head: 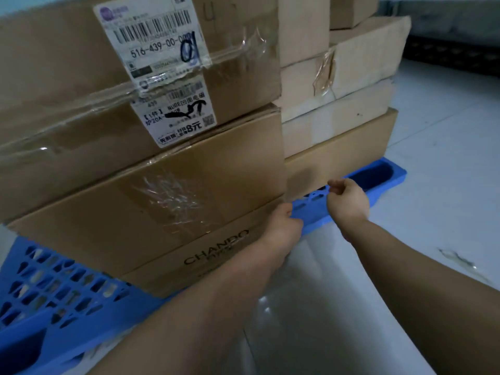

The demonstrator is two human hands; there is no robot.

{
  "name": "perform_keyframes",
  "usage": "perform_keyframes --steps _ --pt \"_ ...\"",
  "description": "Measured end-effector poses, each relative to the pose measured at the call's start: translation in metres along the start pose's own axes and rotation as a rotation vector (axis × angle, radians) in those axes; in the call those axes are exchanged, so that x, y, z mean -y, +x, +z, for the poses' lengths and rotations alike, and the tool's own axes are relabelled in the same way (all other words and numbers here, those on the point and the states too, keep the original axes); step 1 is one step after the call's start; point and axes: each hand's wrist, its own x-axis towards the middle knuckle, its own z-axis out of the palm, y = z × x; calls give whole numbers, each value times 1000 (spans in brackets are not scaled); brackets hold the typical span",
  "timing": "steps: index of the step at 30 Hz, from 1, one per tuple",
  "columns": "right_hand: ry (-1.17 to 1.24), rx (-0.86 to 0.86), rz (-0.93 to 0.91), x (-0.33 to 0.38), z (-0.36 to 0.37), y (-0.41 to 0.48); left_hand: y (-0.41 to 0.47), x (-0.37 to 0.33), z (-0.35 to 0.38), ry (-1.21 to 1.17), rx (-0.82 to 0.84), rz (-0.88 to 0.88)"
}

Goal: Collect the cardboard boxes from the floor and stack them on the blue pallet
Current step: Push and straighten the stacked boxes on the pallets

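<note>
A blue pallet (pixel 46 301) lies on the floor and carries two stacks of cardboard boxes. The near stack has a box printed CHANDO (pixel 189 253) at the bottom, a taped box (pixel 151 190) on it, and a box with a white shipping label (pixel 67 66) on top. My left hand (pixel 281 231) presses against the right corner of the CHANDO box, fingers curled at its edge. My right hand (pixel 347 200) hovers over the pallet edge with fingers loosely curled, holding nothing. A second stack of boxes (pixel 338 131) stands behind and to the right.
A pale glossy floor (pixel 446 212) spreads to the right and toward me. A dark scuff mark (pixel 457 259) shows on the floor at the right. A dark low structure (pixel 454 55) runs along the back right.
</note>
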Motion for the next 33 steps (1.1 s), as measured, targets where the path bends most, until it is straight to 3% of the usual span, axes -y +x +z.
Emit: perform_keyframes --steps 5,11,17,23,29,33 --pt "17 -80 111 -6 -5 3 18 -13 2 195 98 126" --pt "-87 -93 134 -23 -32 28 42 -24 26 192 97 182" --pt "-38 -5 183 -38 -61 86 71 -23 71 260 -69 93" --pt "23 151 105 -52 -74 143 92 -33 117 286 -294 18" --pt "120 276 -68 -51 -85 192 108 -57 148 -178 -630 -263" --pt "313 329 -49 -50 -70 199 105 -53 150 -62 -752 -186"
